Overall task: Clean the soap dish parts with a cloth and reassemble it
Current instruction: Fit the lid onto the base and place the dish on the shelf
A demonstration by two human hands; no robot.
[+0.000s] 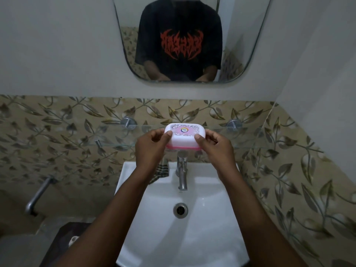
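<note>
Both hands hold the closed soap dish at the glass shelf, above the sink.

Nearest, the white sink (212,218) lies under both forearms, and the checked cloth (162,171) sits on its back rim just left of the tap (182,174). Beyond, the left hand (152,145) and right hand (213,149) pinch the two ends of the soap dish (185,134), thumbs on its white lid above the pink base. I cannot tell whether it rests on the glass shelf (77,135). The lid is probably only seated, so the grip should catch the base too, keep the dish level, and open it low over the basin, near the cloth.
</note>
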